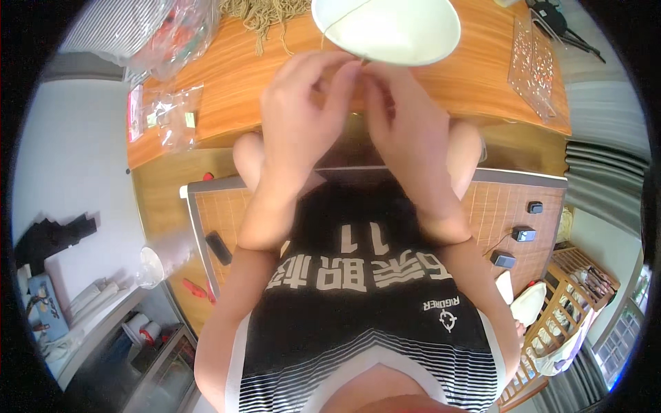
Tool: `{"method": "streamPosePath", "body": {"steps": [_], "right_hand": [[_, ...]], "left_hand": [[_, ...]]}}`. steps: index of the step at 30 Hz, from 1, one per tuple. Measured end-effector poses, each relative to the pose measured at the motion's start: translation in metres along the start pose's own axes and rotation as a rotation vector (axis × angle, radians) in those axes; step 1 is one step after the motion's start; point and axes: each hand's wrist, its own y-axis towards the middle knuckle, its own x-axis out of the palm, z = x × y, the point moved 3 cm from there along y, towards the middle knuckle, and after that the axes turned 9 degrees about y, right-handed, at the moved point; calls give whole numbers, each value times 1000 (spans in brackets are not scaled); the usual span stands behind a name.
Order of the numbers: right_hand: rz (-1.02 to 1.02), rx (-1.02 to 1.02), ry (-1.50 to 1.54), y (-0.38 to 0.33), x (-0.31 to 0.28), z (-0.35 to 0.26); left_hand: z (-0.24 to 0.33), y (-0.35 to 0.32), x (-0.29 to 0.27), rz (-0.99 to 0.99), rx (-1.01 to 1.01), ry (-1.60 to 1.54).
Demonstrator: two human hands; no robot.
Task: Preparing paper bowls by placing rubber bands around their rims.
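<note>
My left hand point(297, 103) and my right hand point(412, 113) meet at the near rim of a white bowl point(406, 31) on the wooden table. Thumb and fingertips of each are pinched together around a thin tan cord point(329, 27). From the fingertips the cord curves up across the bowl's left side and inside. The exact bit between the fingers is mostly hidden. Left of the bowl lies a heap of tan cords point(265, 14) with loose ends hanging toward me.
Clear plastic bags point(179, 41) and a small clear packet point(172, 120) lie on the table's left. A clear tray of small beads point(533, 65) is at the right, near a black tool point(554, 20). My knees are under the table's front edge point(482, 120).
</note>
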Motion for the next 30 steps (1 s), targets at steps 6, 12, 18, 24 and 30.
{"method": "streamPosePath", "body": {"steps": [6,12,18,24,30], "right_hand": [[12,-38,-17,-7,14,22],[-8,-20,229,-21,18,40],[-72,1024,1714,-34,51,40],[-86,1029,1970,-19,64,37],[-59,1088,2052,-15,57,35]], "left_hand": [[-6,7,3,-219,-226,-137],[-7,12,-3,-327,-315,-222],[-7,7,0,-325,-381,-348],[-9,6,1,-355,-421,-311],[-6,10,0,-200,-361,-253]]}}
